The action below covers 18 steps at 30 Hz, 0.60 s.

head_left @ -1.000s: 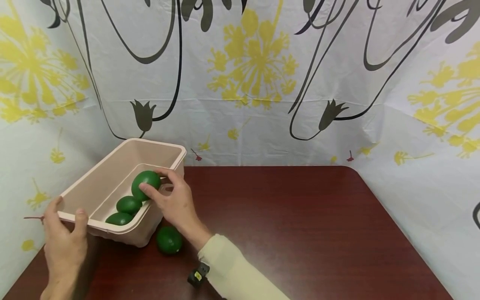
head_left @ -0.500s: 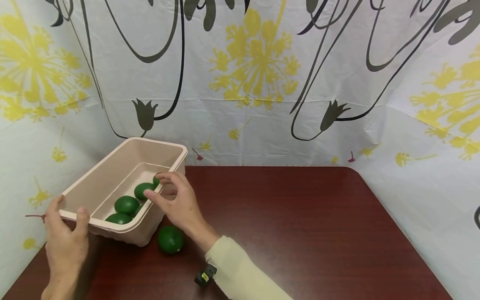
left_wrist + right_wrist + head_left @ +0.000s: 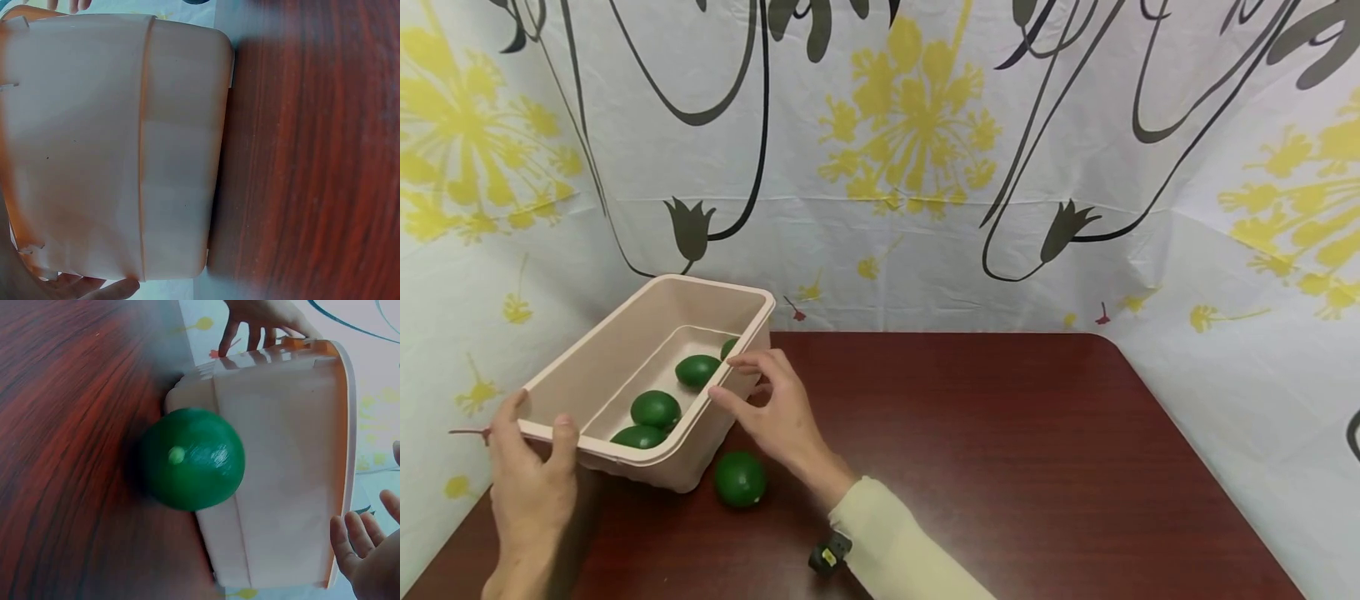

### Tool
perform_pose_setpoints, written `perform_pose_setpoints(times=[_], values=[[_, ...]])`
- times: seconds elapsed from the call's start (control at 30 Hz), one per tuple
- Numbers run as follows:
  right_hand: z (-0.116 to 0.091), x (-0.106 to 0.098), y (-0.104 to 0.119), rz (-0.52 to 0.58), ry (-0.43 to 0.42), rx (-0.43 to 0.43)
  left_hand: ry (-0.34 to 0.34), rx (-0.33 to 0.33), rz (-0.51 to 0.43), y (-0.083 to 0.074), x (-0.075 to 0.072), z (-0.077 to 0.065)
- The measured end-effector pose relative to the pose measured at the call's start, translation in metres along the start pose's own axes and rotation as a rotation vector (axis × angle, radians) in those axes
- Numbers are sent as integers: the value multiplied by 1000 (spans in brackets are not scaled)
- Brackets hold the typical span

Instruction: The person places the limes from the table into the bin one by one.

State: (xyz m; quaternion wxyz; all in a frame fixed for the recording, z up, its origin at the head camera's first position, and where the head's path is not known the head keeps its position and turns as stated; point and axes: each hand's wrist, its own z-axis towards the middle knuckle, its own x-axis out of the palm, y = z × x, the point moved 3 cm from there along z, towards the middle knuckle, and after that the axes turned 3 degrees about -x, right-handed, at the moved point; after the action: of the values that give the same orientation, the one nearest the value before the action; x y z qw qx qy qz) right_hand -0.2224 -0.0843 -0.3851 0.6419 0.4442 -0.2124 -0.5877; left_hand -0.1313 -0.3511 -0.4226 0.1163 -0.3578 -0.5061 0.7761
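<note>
In the head view my left hand [image 3: 535, 492] grips the near-left corner of a beige plastic bin [image 3: 595, 354], with the thumb on the rim. Inside the bin lie several glossy green limes, among them one lime [image 3: 697, 371] by the right wall and another lime [image 3: 656, 410] closer to the near end. My right hand [image 3: 778, 408] is at the bin's right rim, fingers loosely bent and thumb apart, holding nothing. Outside, one more lime [image 3: 192, 459] rests on the table beside the bin, below my right hand.
The dark red wooden table [image 3: 970, 450] stretches to the right of the bin. A patterned cloth [image 3: 910, 275] hangs behind the table and along its sides. A small black device [image 3: 830, 553] sits at my right wrist, by the pale sleeve [image 3: 910, 546].
My right hand held a lime over the bin a second ago. It has let the lime go inside and drawn back to the right. My left hand has stayed on the bin.
</note>
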Motion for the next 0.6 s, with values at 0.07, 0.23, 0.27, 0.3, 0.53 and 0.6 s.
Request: perform_pose_setpoints(times=[0.07, 0.23, 0.27, 0.3, 0.53, 0.6], values=[[-2, -2, -3, 10, 9, 2, 0, 0, 0, 0, 0, 0], [-6, -6, -9, 9, 25, 27, 0, 1, 1, 1, 0, -1], [-7, -6, -10, 8, 30, 37, -1, 0, 1, 1, 0, -1], [-8, -7, -10, 4, 35, 47, -1, 0, 2, 1, 0, -1], [-15, -11, -15, -17, 65, 90, -1, -9, 11, 0, 0, -1], [-17, -11, -17, -21, 70, 94, -4, -5, 10, 0, 0, -1]])
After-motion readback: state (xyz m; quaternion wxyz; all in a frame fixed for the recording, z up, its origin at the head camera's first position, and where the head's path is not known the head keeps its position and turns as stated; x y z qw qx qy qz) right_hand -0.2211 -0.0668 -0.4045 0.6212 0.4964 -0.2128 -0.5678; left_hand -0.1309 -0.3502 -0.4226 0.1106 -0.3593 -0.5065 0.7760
